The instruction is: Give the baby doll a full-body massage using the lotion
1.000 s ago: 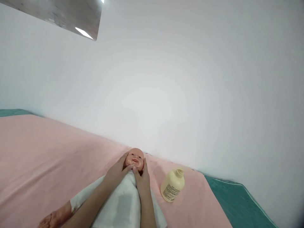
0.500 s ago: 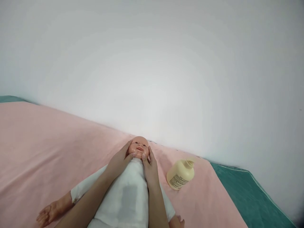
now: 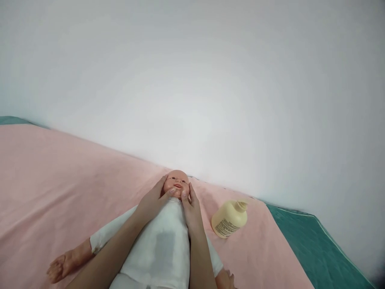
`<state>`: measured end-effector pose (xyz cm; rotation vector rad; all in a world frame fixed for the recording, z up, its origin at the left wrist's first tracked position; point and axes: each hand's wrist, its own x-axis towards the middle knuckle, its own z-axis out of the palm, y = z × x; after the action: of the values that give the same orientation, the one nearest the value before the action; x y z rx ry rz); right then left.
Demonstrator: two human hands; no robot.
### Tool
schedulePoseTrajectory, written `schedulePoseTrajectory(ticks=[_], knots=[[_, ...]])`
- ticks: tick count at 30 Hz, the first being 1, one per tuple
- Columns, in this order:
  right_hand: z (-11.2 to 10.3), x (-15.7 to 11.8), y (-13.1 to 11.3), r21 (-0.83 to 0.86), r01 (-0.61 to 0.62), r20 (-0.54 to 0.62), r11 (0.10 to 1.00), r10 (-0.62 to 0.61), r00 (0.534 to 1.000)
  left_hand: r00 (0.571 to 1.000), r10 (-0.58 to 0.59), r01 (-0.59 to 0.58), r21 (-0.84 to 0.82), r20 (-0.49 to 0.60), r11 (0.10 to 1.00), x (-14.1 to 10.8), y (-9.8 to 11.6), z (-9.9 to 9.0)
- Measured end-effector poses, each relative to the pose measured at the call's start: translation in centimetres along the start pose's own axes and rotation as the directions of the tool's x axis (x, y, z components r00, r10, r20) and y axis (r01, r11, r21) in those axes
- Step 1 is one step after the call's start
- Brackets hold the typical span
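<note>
Left hand (image 3: 153, 203) and right hand (image 3: 193, 210) cup the head (image 3: 177, 176) of a white-bodied, bald plastic doll (image 3: 165, 245) lying on pink cloth (image 3: 69, 172); thumbs (image 3: 184, 196), nearly touching earlier, stand apart, suggesting an adjusted hold.

One head-worn cam here; it looks forward and down along a white-clothed plastic baby doll (image 3: 168, 224), head end farthest off; pretty close in; smooth white wall (image 3: 192, 80) fills the top, pink cloth sheet (image 3: 75, 172) slants across below.
</note>
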<state>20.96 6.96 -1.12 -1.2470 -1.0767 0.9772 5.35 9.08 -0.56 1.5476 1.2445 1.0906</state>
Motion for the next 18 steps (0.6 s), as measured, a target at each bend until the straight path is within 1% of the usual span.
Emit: schedulePoseTrajectory(ticks=[3, 5, 8, 12, 18], knots=[[0.15, 0.0, 0.13, -0.012, -0.006, 0.013, 1.0, 0.006, 1.0, 0.999, 0.036, -0.034, -0.062, 0.027, 0.997, 0.1, -0.18, 0.16], [0.16, 0.06, 0.31, -0.028, 0.0, 0.009, 1.0, 0.0, 1.0, 0.999, 0.039, -0.037, -0.074, 0.027, 0.997, 0.21, -0.36, 0.22], [0.14, 0.1, 0.41, -0.029, 0.014, -0.018, 0.999, -0.014, 1.0, 0.999, 0.021, -0.02, -0.059, 0.025, 0.998, 0.33, -0.57, 0.24], [0.19, -0.01, 0.26, -0.016, 0.012, -0.003, 1.0, -0.012, 1.0, 1.0, 0.003, -0.002, -0.041, 0.027, 0.999, 0.3, -0.39, 0.2], [0.09, 0.02, 0.46, -0.115, 0.026, 0.003, 0.993, -0.025, 1.0, 1.0, -0.014, 0.013, 0.031, 0.019, 0.999, 0.15, 0.12, -0.01]])
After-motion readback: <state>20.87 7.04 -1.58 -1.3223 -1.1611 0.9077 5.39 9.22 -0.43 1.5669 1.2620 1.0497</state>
